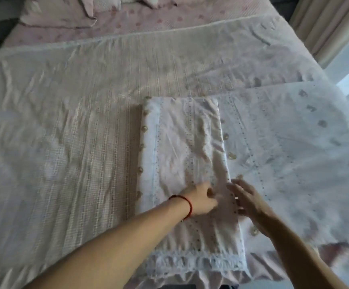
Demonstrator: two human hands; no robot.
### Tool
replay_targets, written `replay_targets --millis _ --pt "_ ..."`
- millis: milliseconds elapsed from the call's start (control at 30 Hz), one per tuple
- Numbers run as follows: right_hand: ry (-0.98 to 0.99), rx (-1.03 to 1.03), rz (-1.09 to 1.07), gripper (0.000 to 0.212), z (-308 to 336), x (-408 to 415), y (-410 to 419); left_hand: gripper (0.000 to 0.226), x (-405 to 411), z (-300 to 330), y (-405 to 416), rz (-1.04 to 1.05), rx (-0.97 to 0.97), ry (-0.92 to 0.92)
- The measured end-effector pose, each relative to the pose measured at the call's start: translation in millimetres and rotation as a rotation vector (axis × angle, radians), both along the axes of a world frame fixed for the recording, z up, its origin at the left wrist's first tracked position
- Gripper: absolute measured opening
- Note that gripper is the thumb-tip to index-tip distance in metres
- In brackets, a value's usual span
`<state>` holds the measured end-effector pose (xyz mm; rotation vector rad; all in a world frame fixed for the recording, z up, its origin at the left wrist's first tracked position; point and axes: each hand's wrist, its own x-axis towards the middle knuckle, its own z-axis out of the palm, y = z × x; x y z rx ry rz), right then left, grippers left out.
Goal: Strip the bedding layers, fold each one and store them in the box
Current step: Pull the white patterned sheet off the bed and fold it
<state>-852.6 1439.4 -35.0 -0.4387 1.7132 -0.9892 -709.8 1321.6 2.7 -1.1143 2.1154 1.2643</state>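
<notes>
Left hand (200, 200): forearm reaching in from lower left, fingers curled, pinching fabric of folded white sheet (182, 147). Right hand (249, 202): fingers straight, flat on sheet's right edge, gripping nothing. Red cord (187, 202) on left wrist. Sheet lies on woven cover (86, 101) at bed centre. Pillow (61, 13) far back.

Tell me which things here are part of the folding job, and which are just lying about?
Part of the job:
- white folded cover, under both hands
- left hand, pressing it
- right hand, flat along its edge
- woven blanket, spread on the bed
- pink dotted sheet

Just there:
- pillow
- curtain
- red wrist string
</notes>
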Motion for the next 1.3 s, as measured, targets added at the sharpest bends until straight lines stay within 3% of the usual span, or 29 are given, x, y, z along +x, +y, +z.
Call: replay_targets --millis 167,233,433,600,733,833,933,1000,1100,1300 --pt "0.245 0.141 0.281 0.032 -25 26 37 0.054 42 -28 29 0.035 -0.008 0.085" --pt "0.217 0.125 0.256 0.02 -22 33 47 0.054 49 -29 29 0.036 -0.033 0.095" --pt "0.303 0.168 0.267 0.02 -25 26 58 0.038 71 -38 -4 0.018 -0.453 0.037" --pt "0.265 0.082 0.09 0.04 -21 -5 -17 0.038 86 -54 -63 0.126 -0.714 -0.078" --pt "0.197 0.043 -0.025 0.036 -37 -42 -109 0.049 77 -53 -108 0.093 -0.707 -0.119" --pt "0.168 0.034 -0.048 0.045 -46 -68 -169 0.053 53 -50 -151 0.053 -0.686 -0.158" --pt "0.146 0.007 -0.064 0.035 -47 -78 -211 0.06 29 -48 -201 0.068 -0.694 -0.226" --pt "0.211 0.047 -0.061 0.034 -56 -81 -225 0.061 15 -50 -230 0.064 -0.709 -0.228" --pt "0.358 0.046 -0.082 0.054 -72 -86 -224 0.061 -7 -58 -267 0.044 -0.727 -0.179" --pt "0.386 0.033 -0.102 0.071 -89 -95 -228 0.058 -44 -75 -330 -0.125 -0.768 -0.102"
